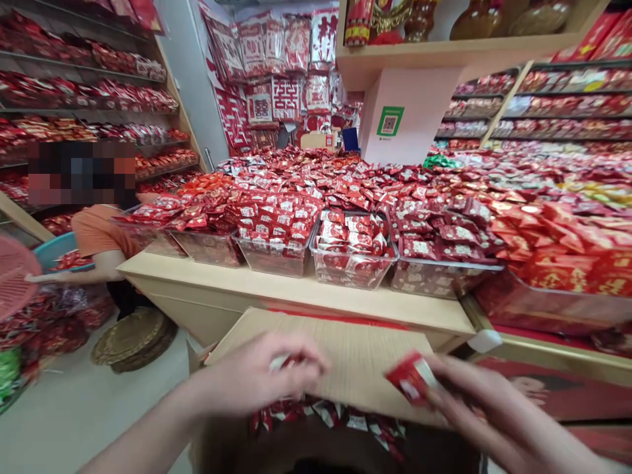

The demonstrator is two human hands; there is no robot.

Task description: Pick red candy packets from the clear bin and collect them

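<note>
My right hand (pixel 469 395) pinches a small red packet (pixel 411 378) with a white patch, held above the right part of a cardboard flap (pixel 353 352). Over the flap's left part, my left hand (pixel 269 375) is curled, thumb towards fingers and blurred by motion. A bit of red and white wrapping (pixel 285 361) shows between its fingers, mostly hidden by them. Below both hands is an open cardboard box (pixel 212 434), dark inside. More red and silvery packets (pixel 330 416) lie in it, just under the flap's lower edge.
A wooden counter (pixel 291 284) runs ahead, with clear plastic bins (pixel 353 271) of red packets along its edge. To the left a person in an orange shirt (pixel 101 230) holds a pink basket (pixel 14 276). A round woven stool (pixel 131 339) stands on the floor nearby.
</note>
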